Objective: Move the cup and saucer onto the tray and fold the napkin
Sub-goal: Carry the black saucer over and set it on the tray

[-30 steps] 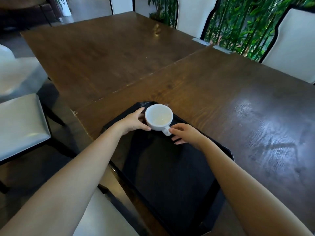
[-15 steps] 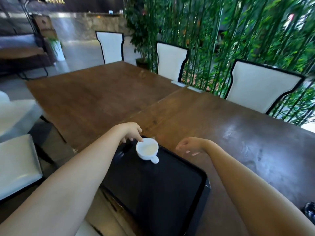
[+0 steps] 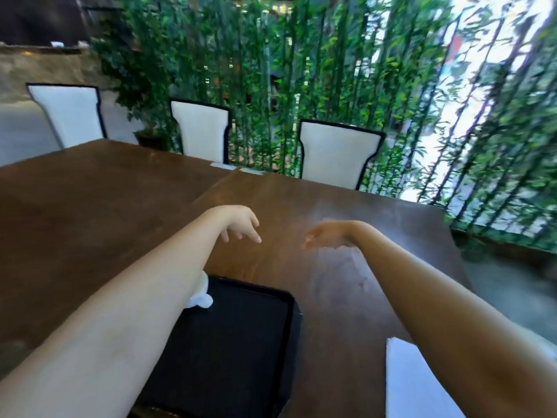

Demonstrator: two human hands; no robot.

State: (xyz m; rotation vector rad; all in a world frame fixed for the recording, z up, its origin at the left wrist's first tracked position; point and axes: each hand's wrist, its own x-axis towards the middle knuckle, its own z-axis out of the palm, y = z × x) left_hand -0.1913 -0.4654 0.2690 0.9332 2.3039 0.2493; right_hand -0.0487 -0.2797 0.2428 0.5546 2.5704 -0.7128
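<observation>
Hands hung empty over the wooden table [image 3: 346, 285] as I looked across it: my left hand [image 3: 239, 223] at about 11 o'clock and my right hand [image 3: 327, 235] at about 1 o'clock, both with fingers loosely spread and drooping, neither holding anything. The cup [image 3: 201, 294] sat on the black tray [image 3: 241, 342] at its far left corner, around 9 o'clock from the tray's middle, mostly hidden behind my left forearm; only a white edge and the handle showed. I could not see a saucer. The white napkin [image 3: 413, 384] lay flat on the table at 5 o'clock, just beside the tray's right side and partly under my right forearm. Three white chairs [image 3: 334, 152] stood at 12 o'clock before a screen of bamboo [image 3: 301, 70].
</observation>
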